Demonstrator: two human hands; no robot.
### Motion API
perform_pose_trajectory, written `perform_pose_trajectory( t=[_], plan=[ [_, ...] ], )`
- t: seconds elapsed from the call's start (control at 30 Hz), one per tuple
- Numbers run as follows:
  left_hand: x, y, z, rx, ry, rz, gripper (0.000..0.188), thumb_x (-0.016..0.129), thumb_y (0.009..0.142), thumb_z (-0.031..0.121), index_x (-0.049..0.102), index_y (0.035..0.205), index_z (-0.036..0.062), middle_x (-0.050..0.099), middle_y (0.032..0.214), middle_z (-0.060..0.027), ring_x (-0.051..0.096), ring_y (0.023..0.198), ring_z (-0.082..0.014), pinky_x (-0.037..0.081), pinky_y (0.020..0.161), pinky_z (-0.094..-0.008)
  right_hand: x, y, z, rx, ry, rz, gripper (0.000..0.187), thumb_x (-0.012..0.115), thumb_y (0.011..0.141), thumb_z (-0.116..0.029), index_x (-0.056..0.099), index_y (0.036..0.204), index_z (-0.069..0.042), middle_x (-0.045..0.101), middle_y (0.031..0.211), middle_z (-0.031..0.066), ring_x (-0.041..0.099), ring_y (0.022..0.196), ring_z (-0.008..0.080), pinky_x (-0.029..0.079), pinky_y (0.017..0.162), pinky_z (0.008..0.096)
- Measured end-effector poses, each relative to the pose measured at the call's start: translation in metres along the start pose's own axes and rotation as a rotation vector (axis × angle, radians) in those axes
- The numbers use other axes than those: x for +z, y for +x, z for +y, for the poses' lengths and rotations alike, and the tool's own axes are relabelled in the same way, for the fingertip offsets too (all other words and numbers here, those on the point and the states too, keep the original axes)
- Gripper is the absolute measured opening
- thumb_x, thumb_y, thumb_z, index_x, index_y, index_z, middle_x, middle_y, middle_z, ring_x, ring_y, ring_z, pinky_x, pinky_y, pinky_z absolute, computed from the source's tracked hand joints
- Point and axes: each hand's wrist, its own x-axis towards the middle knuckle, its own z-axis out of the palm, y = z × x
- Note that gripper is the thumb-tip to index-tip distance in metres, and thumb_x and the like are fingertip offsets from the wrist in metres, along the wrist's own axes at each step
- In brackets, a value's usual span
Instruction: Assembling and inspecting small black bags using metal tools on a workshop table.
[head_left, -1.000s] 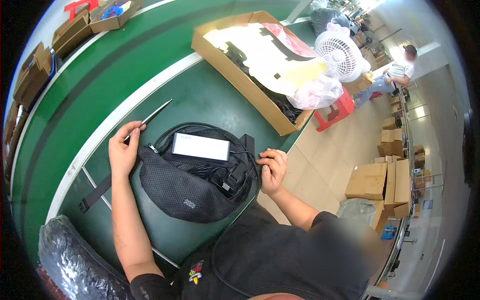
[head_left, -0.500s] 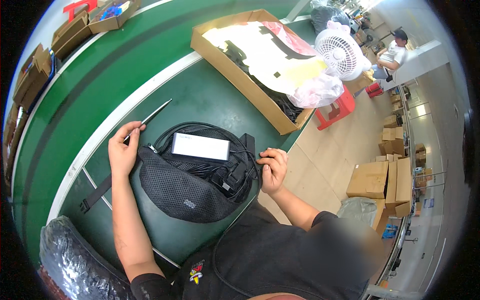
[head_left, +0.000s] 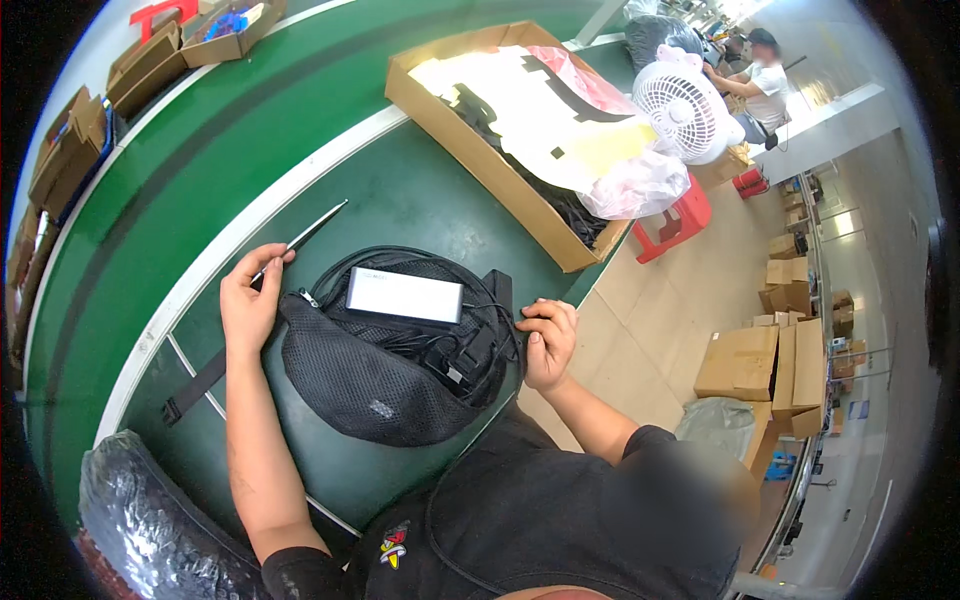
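Observation:
My left hand is closed around a slim black pen-like tool, whose silvery tip points away to the upper right. Beside it on the green tabletop lies a black mesh waist bag with its zip undone. A white rectangular box-shaped device rests on top, with coiled black cable around it and a black buckle near its right end. At the bag's right edge, my right hand has its fingers curled against the black edge or cord; what they pinch is hidden.
A large cardboard box holding black pieces and yellowish sheets stands ahead, near a white fan and red stool. A plastic-wrapped black bundle lies at lower left. A strap trails leftward. Another person sits at far right.
My hands, the tool and the bag stay almost where they were; the view has shifted slightly. The person in the background has turned and now reaches an arm toward the left.

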Motion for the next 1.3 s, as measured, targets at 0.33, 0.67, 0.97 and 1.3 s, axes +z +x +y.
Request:
perform_pose_trajectory(
  t=[0.33, 0.67, 0.97, 1.3],
  plan=[
    [0.0009, -0.0025, 0.0063, -0.005, 0.021, 0.01, 0.017, 0.059, 0.09, 0.005, 0.068, 0.103, -0.0021, 0.072, 0.094, -0.0096, 0.067, 0.094, -0.0149, 0.048, 0.087, -0.0271, -0.0027, -0.0013, -0.0008, 0.002, 0.002, 0.0, 0.019, 0.051, 0.082, -0.015, 0.064, 0.077, -0.002, 0.062, 0.092, 0.0136, 0.054, 0.094, 0.0314, 0.041, 0.091, 0.0427],
    [0.002, -0.0046, 0.0052, 0.026, 0.042, 0.016, 0.017, 0.059, 0.09, 0.004, 0.068, 0.102, -0.0015, 0.072, 0.093, -0.0094, 0.068, 0.094, -0.0152, 0.049, 0.086, -0.0275, -0.0044, -0.0037, 0.0004, 0.01, 0.007, 0.019, 0.016, 0.054, 0.078, -0.015, 0.065, 0.076, -0.005, 0.064, 0.091, 0.0111, 0.057, 0.095, 0.0317, 0.039, 0.09, 0.0417],
    [0.0025, -0.0059, 0.0063, 0.002, 0.027, 0.002, 0.017, 0.057, 0.091, 0.004, 0.067, 0.103, -0.0025, 0.072, 0.093, -0.0097, 0.067, 0.094, -0.0145, 0.049, 0.084, -0.0259, -0.0073, -0.0038, -0.0023, 0.025, -0.001, 0.028, 0.013, 0.055, 0.075, -0.012, 0.066, 0.075, -0.005, 0.064, 0.091, 0.0101, 0.056, 0.095, 0.0311, 0.039, 0.089, 0.0412],
    [0.0026, -0.0067, 0.0064, 0.011, 0.028, 0.007, 0.016, 0.058, 0.091, 0.004, 0.067, 0.102, -0.0033, 0.072, 0.094, -0.0094, 0.067, 0.093, -0.0147, 0.049, 0.084, -0.0263, -0.0063, -0.0032, -0.0008, -0.001, 0.008, 0.047, 0.015, 0.053, 0.076, -0.013, 0.065, 0.075, -0.005, 0.064, 0.09, 0.0104, 0.057, 0.093, 0.0311, 0.039, 0.089, 0.0414]
  ],
)
